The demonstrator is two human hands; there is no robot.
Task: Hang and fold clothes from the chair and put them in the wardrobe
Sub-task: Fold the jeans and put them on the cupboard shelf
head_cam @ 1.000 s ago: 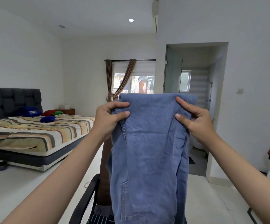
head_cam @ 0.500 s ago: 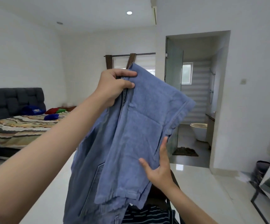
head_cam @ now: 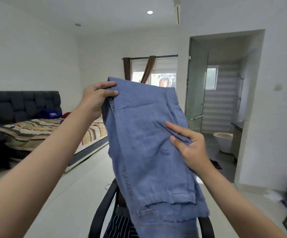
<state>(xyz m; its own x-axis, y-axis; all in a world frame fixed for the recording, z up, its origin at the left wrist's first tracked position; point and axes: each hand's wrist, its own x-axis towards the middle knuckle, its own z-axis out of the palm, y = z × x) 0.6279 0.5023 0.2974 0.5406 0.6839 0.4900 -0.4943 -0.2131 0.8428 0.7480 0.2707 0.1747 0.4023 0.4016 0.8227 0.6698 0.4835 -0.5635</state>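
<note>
Left grip (head_cam: 96,98) pinches jeans (head_cam: 149,152) | right grip (head_cam: 191,148) pinches jeans | no legible labels

Light blue denim jeans (head_cam: 149,143); a navy garment with white pinstripes (head_cam: 120,227) on the black chair (head_cam: 103,208); the bedspread (head_cam: 41,129) striped orange, cream and olive.

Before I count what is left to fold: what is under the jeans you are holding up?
Below the jeans stands a black chair with a dark striped garment on its seat. The denim covers most of the seat, so whether more clothes lie there cannot be seen.
</note>
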